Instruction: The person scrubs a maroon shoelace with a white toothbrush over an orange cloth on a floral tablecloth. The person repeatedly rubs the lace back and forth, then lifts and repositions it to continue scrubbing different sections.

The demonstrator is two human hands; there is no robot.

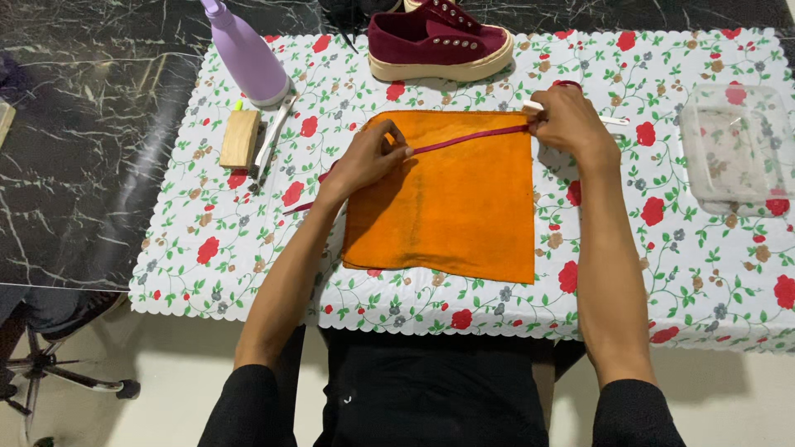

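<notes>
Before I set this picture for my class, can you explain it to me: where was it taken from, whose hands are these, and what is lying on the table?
There is one picture, taken by a camera worn on a person's head, looking down at their own two bare hands. No machine is involved.

The table wears a white cloth printed with red flowers. On it lies a flat orange square cloth. A long maroon shoelace is stretched across the cloth's top edge: the left hand pinches it near the cloth's left corner, and the right hand holds the other end, together with a thin white stick-like tool.

Further back stands a maroon shoe with a cream sole. To the left are a lilac plastic bottle and a small wooden block. On the right sits a clear plastic box.
</notes>
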